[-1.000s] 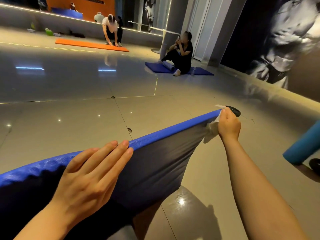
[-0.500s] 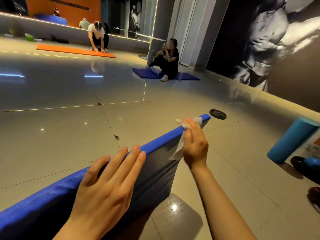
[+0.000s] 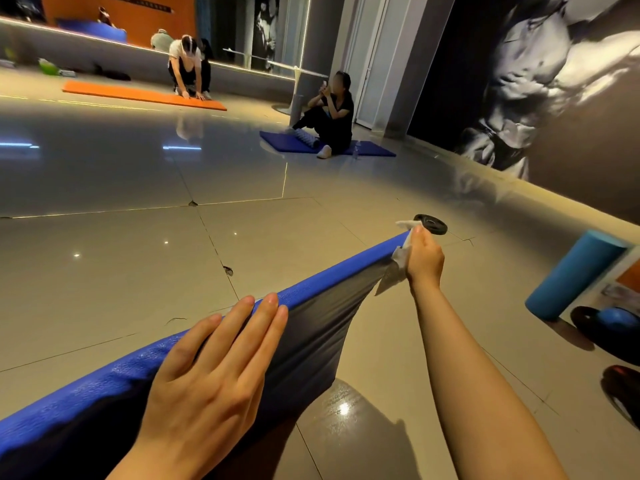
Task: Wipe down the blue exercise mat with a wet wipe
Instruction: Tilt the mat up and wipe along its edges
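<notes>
The blue exercise mat (image 3: 332,275) stands on its long edge, running from lower left to centre right, its grey underside facing me. My left hand (image 3: 211,372) rests flat on the grey side, straight fingers reaching over the blue top edge. At the mat's far end my right hand (image 3: 425,259) grips the white wet wipe (image 3: 398,261), pressed around the mat's end edge. Part of the wipe sticks out above the fingers and part hangs below.
Glossy tiled floor all round. A black weight plate (image 3: 431,224) lies just beyond the mat's end. A teal foam roller (image 3: 575,275) and dark weights (image 3: 609,327) sit at right. Two people are on an orange mat (image 3: 138,95) and a blue mat (image 3: 370,148) farther off.
My right hand slid the wipe along the top edge toward my left hand, then back out to the mat's far end. My left hand stayed on the mat.
</notes>
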{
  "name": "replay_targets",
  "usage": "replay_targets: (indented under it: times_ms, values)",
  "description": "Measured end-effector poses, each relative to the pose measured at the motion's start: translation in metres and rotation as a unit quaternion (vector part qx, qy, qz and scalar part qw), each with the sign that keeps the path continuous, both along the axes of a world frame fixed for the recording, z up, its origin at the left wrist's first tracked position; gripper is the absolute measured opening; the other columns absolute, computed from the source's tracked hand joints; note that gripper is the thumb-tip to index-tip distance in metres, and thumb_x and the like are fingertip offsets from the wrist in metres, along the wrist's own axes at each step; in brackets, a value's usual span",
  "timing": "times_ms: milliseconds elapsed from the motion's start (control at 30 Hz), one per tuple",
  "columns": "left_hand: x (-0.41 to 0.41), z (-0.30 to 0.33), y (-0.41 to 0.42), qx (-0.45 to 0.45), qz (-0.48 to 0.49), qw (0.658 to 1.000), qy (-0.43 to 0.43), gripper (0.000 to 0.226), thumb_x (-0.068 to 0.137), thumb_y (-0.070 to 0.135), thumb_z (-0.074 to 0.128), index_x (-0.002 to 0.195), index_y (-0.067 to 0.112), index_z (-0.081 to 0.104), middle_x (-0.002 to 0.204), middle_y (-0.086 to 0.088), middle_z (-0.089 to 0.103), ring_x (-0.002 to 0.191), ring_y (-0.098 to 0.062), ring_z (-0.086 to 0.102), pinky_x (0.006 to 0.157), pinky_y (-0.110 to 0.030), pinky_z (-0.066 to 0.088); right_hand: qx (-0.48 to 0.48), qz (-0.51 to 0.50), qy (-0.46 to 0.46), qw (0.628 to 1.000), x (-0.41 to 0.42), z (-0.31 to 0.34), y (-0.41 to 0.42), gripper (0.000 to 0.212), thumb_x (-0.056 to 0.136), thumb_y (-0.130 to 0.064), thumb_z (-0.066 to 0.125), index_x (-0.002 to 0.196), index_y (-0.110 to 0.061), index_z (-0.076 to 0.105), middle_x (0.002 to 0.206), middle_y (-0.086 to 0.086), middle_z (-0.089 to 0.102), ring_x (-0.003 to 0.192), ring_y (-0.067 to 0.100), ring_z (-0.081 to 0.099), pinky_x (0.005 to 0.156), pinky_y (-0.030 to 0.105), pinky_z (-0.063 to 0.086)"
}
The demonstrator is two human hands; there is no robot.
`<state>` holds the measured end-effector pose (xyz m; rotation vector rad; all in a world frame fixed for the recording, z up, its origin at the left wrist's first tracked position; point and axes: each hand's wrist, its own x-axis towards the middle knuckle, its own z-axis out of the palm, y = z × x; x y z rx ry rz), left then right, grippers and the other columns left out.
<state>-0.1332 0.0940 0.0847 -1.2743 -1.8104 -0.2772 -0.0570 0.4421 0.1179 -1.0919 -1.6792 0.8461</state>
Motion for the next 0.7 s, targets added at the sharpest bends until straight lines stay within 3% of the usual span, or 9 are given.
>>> replay_targets:
  times_ms: [67, 133, 167, 233, 300, 433, 567, 633, 700]
  values:
    - [0.001, 0.0, 0.002, 0.007, -0.005, 1.0, 0.004, 0.059, 0.079, 0.015, 0.064, 0.137, 0.01, 0.055, 0.143, -0.006, 0.052, 0.13, -0.023, 0.046, 0.111, -0.035, 0.024, 0.047, 0.03, -0.027, 0.998, 0.002, 0.0, -0.011, 0.04, 0.106, -0.029, 0.03, 0.111, -0.018, 0.068, 0.101, 0.006, 0.062, 0.077, 0.005, 0.051, 0.064, 0.021, 0.043]
    - [0.0, -0.001, 0.002, 0.003, -0.011, 1.0, 0.01, 0.06, 0.079, 0.016, 0.064, 0.137, 0.009, 0.054, 0.143, -0.007, 0.051, 0.13, -0.023, 0.045, 0.111, -0.035, 0.024, 0.094, 0.101, -0.04, 0.99, 0.0, -0.004, -0.035, 0.044, 0.102, -0.034, 0.03, 0.109, -0.017, 0.069, 0.115, 0.0, 0.062, 0.098, 0.0, 0.053, 0.083, 0.02, 0.044]
    - [-0.001, -0.001, 0.002, 0.002, -0.013, 1.0, 0.01, 0.059, 0.08, 0.017, 0.064, 0.138, 0.009, 0.054, 0.144, -0.007, 0.051, 0.13, -0.023, 0.045, 0.11, -0.036, 0.026, 0.116, 0.135, -0.034, 0.983, -0.001, -0.007, -0.052, 0.045, 0.1, -0.034, 0.03, 0.108, -0.017, 0.07, 0.119, -0.005, 0.061, 0.111, -0.007, 0.048, 0.095, 0.016, 0.038]
    - [-0.004, 0.001, 0.0, 0.005, -0.017, 1.0, 0.007, 0.057, 0.081, 0.016, 0.062, 0.137, 0.01, 0.055, 0.143, -0.005, 0.051, 0.128, -0.022, 0.047, 0.105, -0.036, 0.032, 0.158, 0.179, -0.013, 0.971, 0.003, -0.014, -0.081, 0.041, 0.1, -0.027, 0.031, 0.109, -0.018, 0.07, 0.12, -0.015, 0.058, 0.122, -0.019, 0.035, 0.103, 0.005, 0.024]
    - [-0.007, 0.005, -0.002, 0.003, -0.023, 1.0, 0.007, 0.056, 0.082, 0.015, 0.061, 0.138, 0.01, 0.054, 0.144, -0.004, 0.051, 0.127, -0.022, 0.047, 0.101, -0.037, 0.035, 0.187, 0.19, -0.005, 0.964, 0.014, -0.02, -0.09, 0.039, 0.102, -0.025, 0.033, 0.118, -0.018, 0.068, 0.124, -0.021, 0.055, 0.129, -0.015, 0.035, 0.108, 0.007, 0.023]
    - [-0.004, 0.004, -0.007, -0.019, -0.027, 0.999, 0.009, 0.058, 0.082, 0.015, 0.059, 0.14, 0.009, 0.051, 0.146, -0.006, 0.048, 0.13, -0.022, 0.045, 0.105, -0.037, 0.031, 0.154, 0.15, -0.022, 0.976, 0.021, -0.015, -0.059, 0.035, 0.106, -0.021, 0.036, 0.125, -0.02, 0.065, 0.131, -0.012, 0.057, 0.121, -0.01, 0.044, 0.096, 0.002, 0.032]
    - [0.003, -0.001, -0.006, -0.027, -0.027, 0.999, -0.014, 0.06, 0.081, 0.015, 0.06, 0.139, 0.009, 0.052, 0.147, -0.006, 0.047, 0.132, -0.022, 0.042, 0.11, -0.036, 0.023, 0.06, 0.088, -0.068, 0.992, 0.013, 0.004, -0.02, 0.033, 0.106, -0.024, 0.033, 0.117, -0.017, 0.064, 0.118, -0.001, 0.059, 0.108, 0.012, 0.051, 0.087, 0.024, 0.041]
    - [0.005, -0.001, -0.006, -0.028, -0.029, 0.999, -0.016, 0.061, 0.078, 0.014, 0.062, 0.138, 0.009, 0.053, 0.145, -0.006, 0.049, 0.132, -0.022, 0.043, 0.111, -0.036, 0.023, 0.008, 0.059, -0.096, 0.994, 0.013, 0.011, 0.0, 0.035, 0.106, -0.027, 0.031, 0.112, -0.015, 0.063, 0.107, 0.004, 0.06, 0.099, 0.02, 0.054, 0.079, 0.028, 0.04]
    - [0.005, -0.002, -0.007, -0.026, -0.03, 0.999, -0.013, 0.061, 0.076, 0.013, 0.063, 0.137, 0.009, 0.055, 0.144, -0.005, 0.051, 0.131, -0.021, 0.044, 0.111, -0.035, 0.023, -0.011, 0.033, -0.107, 0.994, 0.017, 0.011, 0.012, 0.04, 0.106, -0.03, 0.028, 0.113, -0.013, 0.064, 0.109, 0.007, 0.062, 0.099, 0.022, 0.055, 0.079, 0.029, 0.04]
